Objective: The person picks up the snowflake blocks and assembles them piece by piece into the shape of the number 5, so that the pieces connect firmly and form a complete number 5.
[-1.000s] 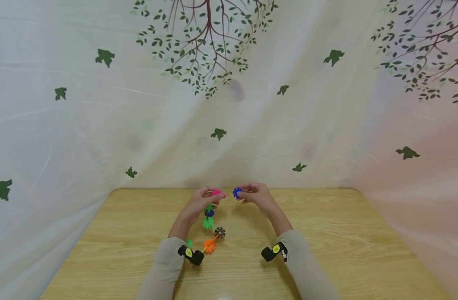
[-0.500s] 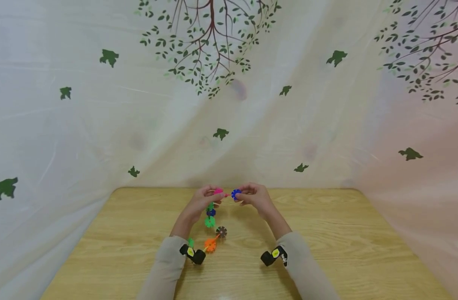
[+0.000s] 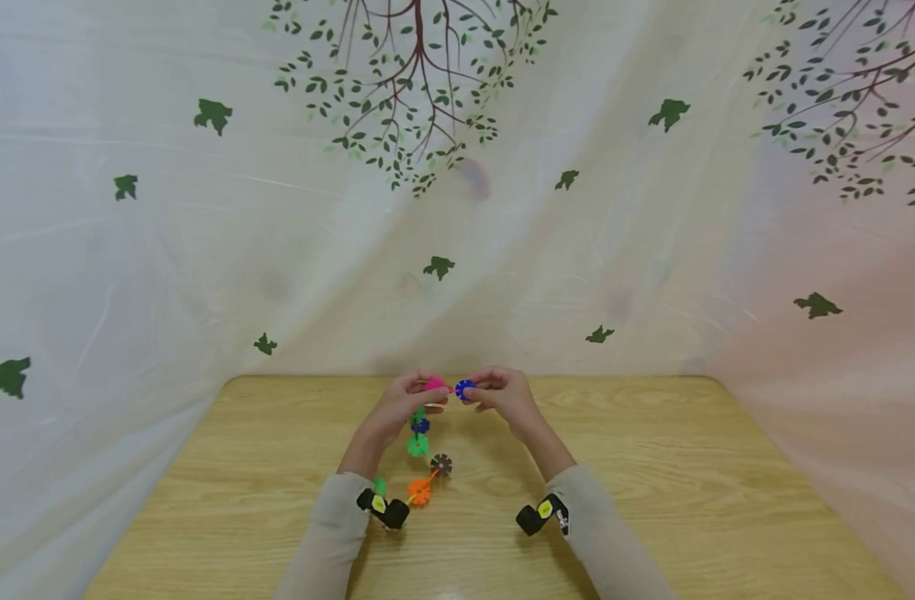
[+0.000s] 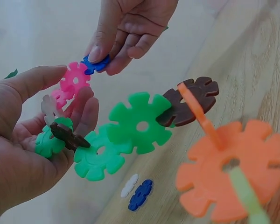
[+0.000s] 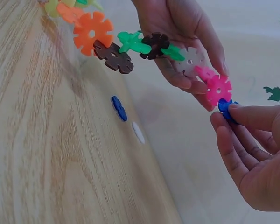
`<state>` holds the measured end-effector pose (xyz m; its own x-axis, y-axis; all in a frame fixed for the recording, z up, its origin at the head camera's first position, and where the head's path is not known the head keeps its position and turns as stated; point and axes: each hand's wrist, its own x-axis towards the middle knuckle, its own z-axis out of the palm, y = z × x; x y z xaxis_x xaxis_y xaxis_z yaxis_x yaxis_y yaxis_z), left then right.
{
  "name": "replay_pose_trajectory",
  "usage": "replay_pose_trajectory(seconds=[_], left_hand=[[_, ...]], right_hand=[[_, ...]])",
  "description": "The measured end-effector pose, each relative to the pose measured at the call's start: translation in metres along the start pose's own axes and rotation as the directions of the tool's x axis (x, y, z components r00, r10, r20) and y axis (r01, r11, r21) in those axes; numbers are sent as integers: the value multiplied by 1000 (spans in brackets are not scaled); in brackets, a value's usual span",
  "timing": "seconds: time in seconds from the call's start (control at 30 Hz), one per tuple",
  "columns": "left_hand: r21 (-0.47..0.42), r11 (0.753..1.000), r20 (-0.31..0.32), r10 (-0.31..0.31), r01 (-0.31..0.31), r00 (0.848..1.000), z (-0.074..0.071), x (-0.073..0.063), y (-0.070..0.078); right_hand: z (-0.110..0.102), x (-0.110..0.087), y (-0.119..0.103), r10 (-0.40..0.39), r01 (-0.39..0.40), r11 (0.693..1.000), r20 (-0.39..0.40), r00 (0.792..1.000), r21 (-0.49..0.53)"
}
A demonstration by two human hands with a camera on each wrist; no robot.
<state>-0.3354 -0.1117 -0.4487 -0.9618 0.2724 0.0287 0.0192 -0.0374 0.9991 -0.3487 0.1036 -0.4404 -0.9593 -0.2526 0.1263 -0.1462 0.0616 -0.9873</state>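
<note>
High over the table's far edge, my left hand (image 3: 397,408) pinches a pink slotted flower-shaped disc (image 4: 75,79) between thumb and fingers. This disc ends a chain of interlocking plastic discs: pink, clear, green, brown, orange and yellow-green. The chain passes the left palm and trails back toward the body, with a brown disc (image 4: 189,100) and an orange disc (image 4: 233,170) in the left wrist view. My right hand (image 3: 506,396) holds a blue slotted disc (image 5: 227,109) between thumb and forefinger. Its edge meets the pink disc's edge, the two set at an angle to each other.
A loose blue disc (image 5: 119,108) and a white disc (image 5: 138,132) lie on the wooden table (image 3: 652,500) near its far edge. Behind the table hangs a pale curtain (image 3: 337,275) printed with leaves and branches. Each wrist wears a small black camera.
My right hand has moved left, bringing the blue disc from a gap apart up against the pink disc. The left hand has stayed nearly still.
</note>
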Motion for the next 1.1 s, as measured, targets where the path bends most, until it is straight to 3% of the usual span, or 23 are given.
replay_pose_trajectory(seconds=[0.23, 0.63, 0.9, 1.1], left_hand=[[-11, 999, -9, 41, -42, 999, 0, 0, 4], [-30, 999, 4, 29, -29, 1000, 4, -2, 2], [-23, 999, 53, 32, -31, 998, 8, -2, 4], [11, 1000, 27, 27, -27, 999, 10, -3, 7]], right_hand=[[-6, 1, -1, -22, 23, 999, 35, 999, -25], [-21, 0, -5, 22, -22, 1000, 160, 987, -1], [-26, -1, -7, 12, -9, 1000, 171, 985, -15], [-25, -2, -8, -10, 6, 1000, 163, 987, 21]])
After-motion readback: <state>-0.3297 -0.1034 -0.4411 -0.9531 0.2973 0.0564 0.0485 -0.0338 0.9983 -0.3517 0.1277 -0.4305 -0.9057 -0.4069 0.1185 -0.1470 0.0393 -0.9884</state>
